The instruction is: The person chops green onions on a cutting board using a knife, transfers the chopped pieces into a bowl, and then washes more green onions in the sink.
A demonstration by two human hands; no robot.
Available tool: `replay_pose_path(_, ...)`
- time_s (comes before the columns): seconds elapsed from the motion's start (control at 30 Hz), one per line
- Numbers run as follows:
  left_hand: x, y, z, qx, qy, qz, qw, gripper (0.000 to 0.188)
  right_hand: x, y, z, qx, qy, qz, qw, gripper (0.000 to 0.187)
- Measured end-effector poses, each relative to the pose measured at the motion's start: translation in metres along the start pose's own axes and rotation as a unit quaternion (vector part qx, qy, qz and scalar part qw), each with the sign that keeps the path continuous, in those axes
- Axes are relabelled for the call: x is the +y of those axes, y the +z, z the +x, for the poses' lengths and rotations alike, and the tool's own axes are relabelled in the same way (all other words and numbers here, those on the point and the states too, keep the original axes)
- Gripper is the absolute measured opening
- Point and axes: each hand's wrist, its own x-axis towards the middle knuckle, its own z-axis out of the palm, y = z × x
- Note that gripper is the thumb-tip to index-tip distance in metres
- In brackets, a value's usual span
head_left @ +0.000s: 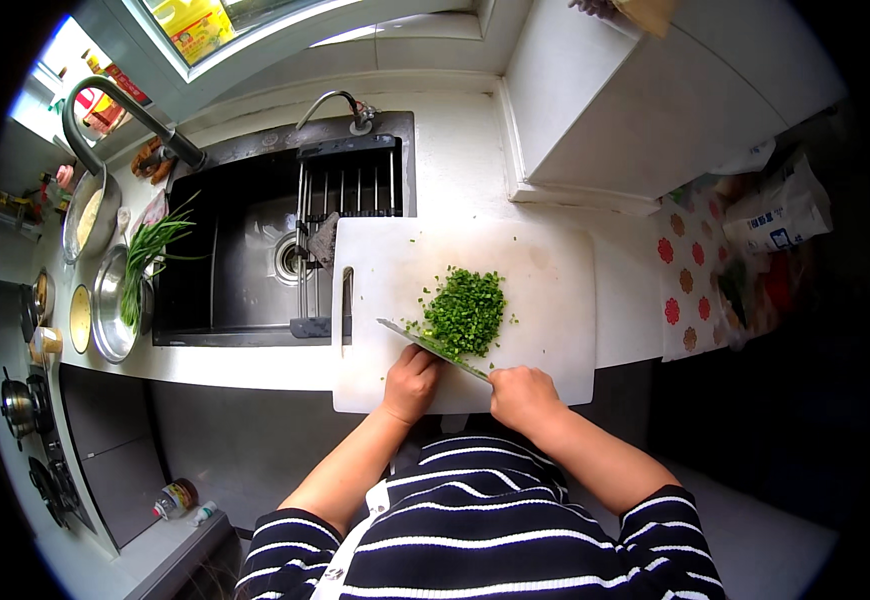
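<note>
A white cutting board (555, 300) lies on the counter, partly over the sink's right side. On it sits a heap of finely chopped green onion (465, 310), with stray bits around it. My right hand (525, 397) is wrapped round the handle of a kitchen knife (435, 347), whose blade slants up to the left along the heap's near edge. My left hand (413, 384) is closed beside the blade on its near side, fingertips at the steel. What those fingers hold, if anything, is hidden.
Left of the board is a dark sink (245, 250) with a metal drying rack (355, 190) and a tall faucet (180, 145). Whole green onions (150, 250) lie across a steel bowl (110, 305). A flowered cloth (685, 265) and bags (780, 210) are at right.
</note>
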Motion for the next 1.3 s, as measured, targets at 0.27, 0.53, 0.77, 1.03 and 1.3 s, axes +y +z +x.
replay_pose_path(0.27,0.0,0.002,0.002,0.031,-0.011,-0.007,0.999,0.015,-0.017,-0.01,0.021,-0.028,0.004,-0.014,1.0,0.016)
replay_pose_path(0.53,0.0,0.005,-0.003,0.016,-0.017,-0.019,1.0,0.018,-0.03,0.01,0.054,-0.003,-0.01,0.026,1.0,0.018)
replay_pose_path(0.77,0.005,-0.002,-0.003,0.003,-0.015,-0.03,0.999,0.02,0.0,0.007,0.042,0.062,-0.024,0.154,0.986,0.019)
replay_pose_path(1.03,0.013,-0.006,-0.004,0.008,-0.018,0.035,0.999,0.014,0.009,0.013,0.019,0.114,-0.031,0.163,0.979,0.015)
replay_pose_path(1.3,0.026,-0.021,0.006,0.039,-0.13,0.057,0.989,0.052,0.009,0.022,0.011,0.132,-0.037,0.158,0.978,0.014)
